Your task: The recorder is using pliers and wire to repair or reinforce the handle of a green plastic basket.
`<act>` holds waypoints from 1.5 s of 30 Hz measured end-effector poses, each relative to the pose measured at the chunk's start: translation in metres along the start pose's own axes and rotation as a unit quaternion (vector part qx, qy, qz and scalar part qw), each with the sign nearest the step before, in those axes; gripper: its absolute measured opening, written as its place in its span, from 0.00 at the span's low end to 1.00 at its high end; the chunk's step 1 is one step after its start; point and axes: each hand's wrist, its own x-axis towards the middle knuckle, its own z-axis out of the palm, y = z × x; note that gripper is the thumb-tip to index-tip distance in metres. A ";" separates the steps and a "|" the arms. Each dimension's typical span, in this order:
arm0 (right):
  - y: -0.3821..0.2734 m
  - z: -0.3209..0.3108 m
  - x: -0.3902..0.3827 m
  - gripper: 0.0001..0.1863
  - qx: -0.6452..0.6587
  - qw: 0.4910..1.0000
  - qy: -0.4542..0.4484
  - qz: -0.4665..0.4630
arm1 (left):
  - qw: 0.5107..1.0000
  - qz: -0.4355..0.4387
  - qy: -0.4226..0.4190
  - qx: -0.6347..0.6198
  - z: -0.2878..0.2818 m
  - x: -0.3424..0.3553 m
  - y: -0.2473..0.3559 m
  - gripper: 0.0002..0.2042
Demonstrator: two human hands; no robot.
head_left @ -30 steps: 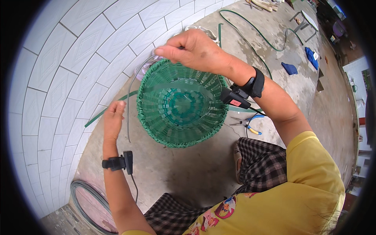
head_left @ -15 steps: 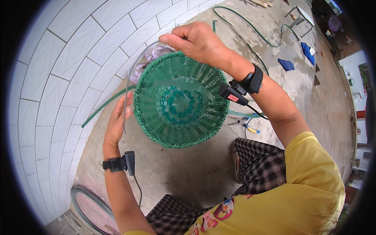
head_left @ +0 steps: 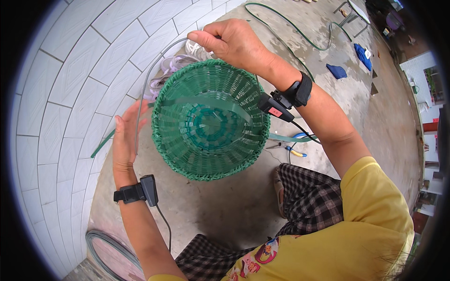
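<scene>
A round green woven basket (head_left: 164,152) stands on the floor before me, its mouth facing up. Above its far rim, my right hand (head_left: 232,44) is closed in a pinch on a thin grey wire (head_left: 146,78). The wire bends left and down from there, and its free end hangs by my left palm. My left hand (head_left: 125,138) is open beside the basket's left side, fingers stretched out and slightly blurred, apart from the rim. A flat green strip (head_left: 206,101) spans the basket's mouth; a strip end (head_left: 102,143) sticks out left, behind my left hand.
White wall tiles (head_left: 77,79) rise on the left. Pale lavender strips (head_left: 169,67) lie behind the basket. Pliers (head_left: 295,151) lie to its right, and a grey wire coil (head_left: 101,241) is at lower left. Farther off are blue cloths (head_left: 336,71), a long green strip (head_left: 300,33) and a stool (head_left: 358,14).
My left hand has moved left, farther from the basket rim, with its fingers more raised. My right hand keeps its pinch on the wire, slightly higher in view. The wire's curve has widened leftward.
</scene>
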 end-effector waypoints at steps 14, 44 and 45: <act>0.008 -0.004 -0.011 0.19 0.076 0.997 0.006 -0.028 | 0.977 -0.088 0.020 0.191 0.004 -0.005 -0.040 0.23; -0.055 0.034 0.008 0.07 0.018 0.975 -0.067 -0.210 | 0.723 0.115 -0.208 0.649 0.086 -0.142 -0.033 0.20; -0.063 0.038 0.012 0.06 0.041 0.973 -0.064 -0.217 | 0.726 0.101 -0.197 0.652 0.079 -0.145 -0.030 0.20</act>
